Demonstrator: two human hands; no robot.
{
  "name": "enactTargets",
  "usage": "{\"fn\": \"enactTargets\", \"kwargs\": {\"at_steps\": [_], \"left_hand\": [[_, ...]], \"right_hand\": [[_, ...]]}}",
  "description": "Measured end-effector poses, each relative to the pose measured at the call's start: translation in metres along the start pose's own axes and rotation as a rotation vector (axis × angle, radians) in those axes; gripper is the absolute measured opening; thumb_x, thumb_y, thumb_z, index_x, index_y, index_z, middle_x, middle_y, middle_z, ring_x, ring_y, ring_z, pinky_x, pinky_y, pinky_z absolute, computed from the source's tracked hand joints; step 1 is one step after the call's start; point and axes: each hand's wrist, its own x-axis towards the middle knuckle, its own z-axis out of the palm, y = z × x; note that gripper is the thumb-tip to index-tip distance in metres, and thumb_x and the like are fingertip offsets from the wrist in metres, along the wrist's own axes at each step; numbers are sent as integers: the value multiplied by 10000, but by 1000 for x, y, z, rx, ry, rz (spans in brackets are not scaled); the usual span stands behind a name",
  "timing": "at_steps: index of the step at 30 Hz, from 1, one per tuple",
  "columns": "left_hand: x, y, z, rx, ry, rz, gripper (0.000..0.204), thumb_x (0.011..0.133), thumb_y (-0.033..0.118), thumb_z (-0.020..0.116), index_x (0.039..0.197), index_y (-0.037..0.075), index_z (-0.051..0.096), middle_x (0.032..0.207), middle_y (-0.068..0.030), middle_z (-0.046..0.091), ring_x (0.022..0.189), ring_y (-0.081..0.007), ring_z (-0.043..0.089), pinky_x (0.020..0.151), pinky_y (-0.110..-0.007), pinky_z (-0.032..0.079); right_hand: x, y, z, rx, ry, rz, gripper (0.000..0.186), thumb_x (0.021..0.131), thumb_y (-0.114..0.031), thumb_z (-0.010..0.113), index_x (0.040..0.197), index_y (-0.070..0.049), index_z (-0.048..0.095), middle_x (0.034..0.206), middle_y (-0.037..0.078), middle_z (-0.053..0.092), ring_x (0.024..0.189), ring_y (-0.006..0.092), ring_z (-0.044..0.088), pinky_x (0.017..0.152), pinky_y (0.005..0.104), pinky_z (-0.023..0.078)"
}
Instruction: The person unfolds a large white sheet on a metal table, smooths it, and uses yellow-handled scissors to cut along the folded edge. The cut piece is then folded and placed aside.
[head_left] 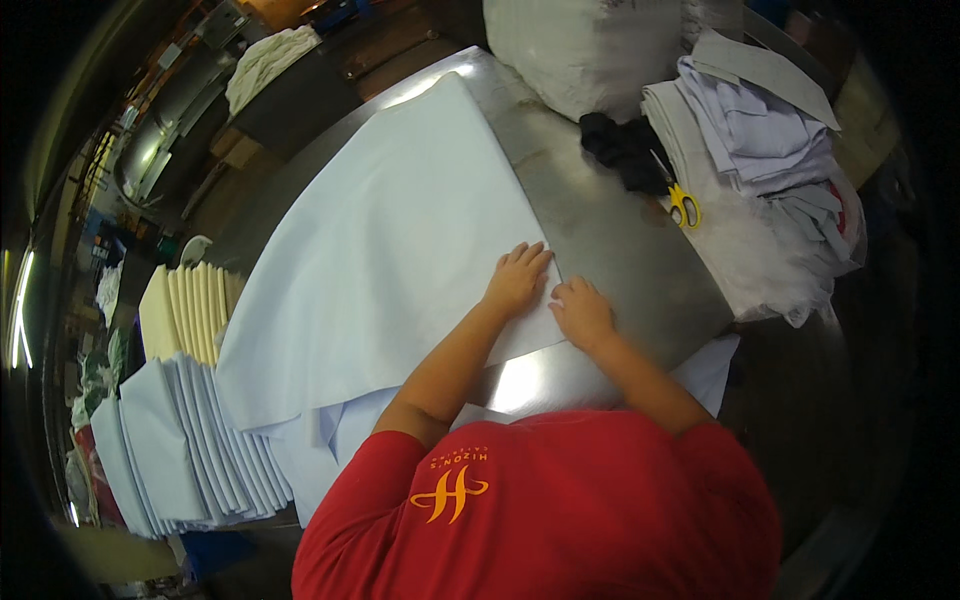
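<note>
A large pale blue-white cloth (385, 230), folded to a long straight edge on its right side, lies over the metal table (640, 285). Flat on it near that edge rests my left hand (517, 281), fingers stretched out and pressing on the fabric. Just to the right and nearer me, my right hand (585, 314) has its fingers bent around the cloth's edge, close to its near right corner. The near left part of the cloth hangs past the table's front, with more pale fabric beneath it.
Stacks of folded pale blue cloths (185, 440) and cream cloths (185, 310) stand at the left. On the right are yellow-handled scissors (684, 205), a black cloth (622, 150) and a pile of white linens (760, 130). A big white bundle (590, 50) sits at the back.
</note>
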Motion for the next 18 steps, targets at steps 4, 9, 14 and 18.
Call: {"fn": "enactTargets", "kwargs": {"at_steps": [4,9,14,18], "left_hand": [[17,-10,1,65,7,41,372,826,151,491,1198,135,510,1193,-75,512,1080,-276,460,910,-423,344],[40,-29,18,181,180,71,456,824,204,511,1260,82,454,1297,-73,441,1163,-274,400,949,-431,321],[75,-54,29,270,78,16,490,887,240,440,1349,100,355,1411,-69,334,1310,-307,262,1075,-465,189],[96,-72,28,283,48,-43,526,896,270,418,1371,75,307,1454,-80,252,1342,-310,197,1079,-482,159]], "right_hand": [[11,17,3,-226,64,-330,421,806,-257,590,1162,-47,512,1349,166,364,1281,337,293,1049,444,230],[11,30,19,-349,-52,-347,637,855,-353,506,1349,3,319,1444,169,235,1348,323,177,1099,435,119],[9,30,26,-275,14,-329,670,837,-386,519,1347,0,322,1435,179,243,1337,332,192,1090,461,121],[7,19,12,-268,-7,-296,652,835,-379,524,1338,-7,340,1423,174,267,1332,337,202,1082,478,131]]}}
